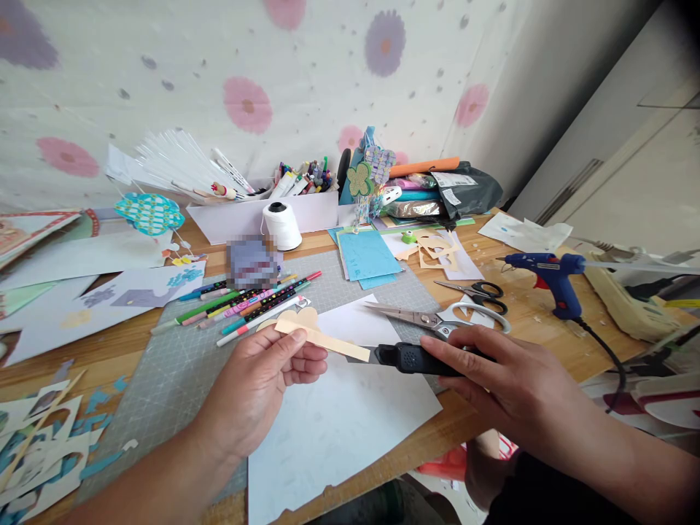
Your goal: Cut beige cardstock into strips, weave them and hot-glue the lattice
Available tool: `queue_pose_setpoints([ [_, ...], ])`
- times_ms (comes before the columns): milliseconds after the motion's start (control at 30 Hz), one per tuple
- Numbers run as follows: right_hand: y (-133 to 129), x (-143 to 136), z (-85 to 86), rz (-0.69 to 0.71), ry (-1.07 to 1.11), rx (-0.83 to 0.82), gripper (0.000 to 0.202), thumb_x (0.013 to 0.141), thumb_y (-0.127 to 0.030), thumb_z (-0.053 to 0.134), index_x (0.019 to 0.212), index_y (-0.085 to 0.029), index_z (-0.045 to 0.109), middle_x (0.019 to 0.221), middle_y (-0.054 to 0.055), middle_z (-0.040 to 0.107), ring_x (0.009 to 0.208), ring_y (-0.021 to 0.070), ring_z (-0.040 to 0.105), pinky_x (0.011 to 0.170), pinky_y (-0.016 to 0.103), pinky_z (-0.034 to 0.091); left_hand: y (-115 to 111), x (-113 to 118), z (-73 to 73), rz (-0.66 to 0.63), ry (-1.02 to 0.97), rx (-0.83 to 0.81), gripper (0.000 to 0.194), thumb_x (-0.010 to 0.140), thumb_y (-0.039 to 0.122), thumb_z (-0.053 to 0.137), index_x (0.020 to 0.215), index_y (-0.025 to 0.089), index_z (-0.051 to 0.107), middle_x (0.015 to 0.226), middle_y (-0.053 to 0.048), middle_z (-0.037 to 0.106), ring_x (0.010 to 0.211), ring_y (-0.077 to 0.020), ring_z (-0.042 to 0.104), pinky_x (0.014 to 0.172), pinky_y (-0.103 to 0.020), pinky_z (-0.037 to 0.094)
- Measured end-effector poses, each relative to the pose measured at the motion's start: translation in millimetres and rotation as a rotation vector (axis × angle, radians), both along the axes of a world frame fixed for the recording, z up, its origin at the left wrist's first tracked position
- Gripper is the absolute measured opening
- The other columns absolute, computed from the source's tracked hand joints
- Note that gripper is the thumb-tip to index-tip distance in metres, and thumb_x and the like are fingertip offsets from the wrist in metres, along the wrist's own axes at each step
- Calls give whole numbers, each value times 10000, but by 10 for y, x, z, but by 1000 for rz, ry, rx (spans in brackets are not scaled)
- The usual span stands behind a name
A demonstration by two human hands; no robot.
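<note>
My left hand [273, 379] pinches a cream paper strip [339, 345] between thumb and fingers. A scalloped cream paper shape [302, 316] shows just behind the strip, at the same fingers. In my right hand [508, 375] is a black-handled utility knife [415, 359], its blade pointing left. The blade lies behind or against the right end of the strip; whether it touches I cannot tell. Both hands are above a white sheet of paper [333, 430]. Silver scissors [426, 318] lie just beyond the knife, with black-handled scissors [481, 292] behind them.
A grey cutting mat [158, 408] lies under several marker pens [257, 306]. A blue glue gun [552, 277] with its cable stands at right. Paper scraps [49, 437] cover the left edge. Behind are a white thread spool [281, 226], blue paper [369, 255] and a pen box [235, 222].
</note>
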State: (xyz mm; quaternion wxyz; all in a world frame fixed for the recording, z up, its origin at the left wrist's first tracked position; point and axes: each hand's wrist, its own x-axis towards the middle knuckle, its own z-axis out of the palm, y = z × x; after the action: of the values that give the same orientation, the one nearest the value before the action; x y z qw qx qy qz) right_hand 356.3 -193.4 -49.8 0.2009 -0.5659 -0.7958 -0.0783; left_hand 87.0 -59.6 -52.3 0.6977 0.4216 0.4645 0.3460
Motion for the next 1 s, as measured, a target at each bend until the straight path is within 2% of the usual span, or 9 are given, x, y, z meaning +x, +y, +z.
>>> queue_pose_setpoints([
  [733, 50, 3, -1, 12, 1, 13, 411, 953, -198, 528, 1360, -251, 519, 1077, 108, 644, 803, 216, 675, 648, 359, 565, -16, 11, 11, 18, 3, -10, 387, 556, 468, 880, 660, 148, 690, 638, -57, 731, 575, -166, 664, 571, -258, 527],
  [900, 50, -1, -7, 2, 27, -29, 419, 944, -191, 538, 1357, -257, 538, 1090, 108, 650, 837, 224, 679, 683, 366, 566, -12, 3, 13, 13, 1, -15, 373, 572, 449, 879, 663, 148, 681, 645, -56, 732, 575, -166, 662, 571, -260, 528],
  [1000, 66, -35, 13, -14, 144, -151, 418, 940, -198, 534, 1353, -259, 564, 1077, 95, 660, 838, 206, 677, 721, 348, 564, -18, 17, -7, -13, -10, -7, 338, 636, 434, 850, 678, 150, 673, 650, -52, 730, 597, -165, 665, 597, -268, 539],
])
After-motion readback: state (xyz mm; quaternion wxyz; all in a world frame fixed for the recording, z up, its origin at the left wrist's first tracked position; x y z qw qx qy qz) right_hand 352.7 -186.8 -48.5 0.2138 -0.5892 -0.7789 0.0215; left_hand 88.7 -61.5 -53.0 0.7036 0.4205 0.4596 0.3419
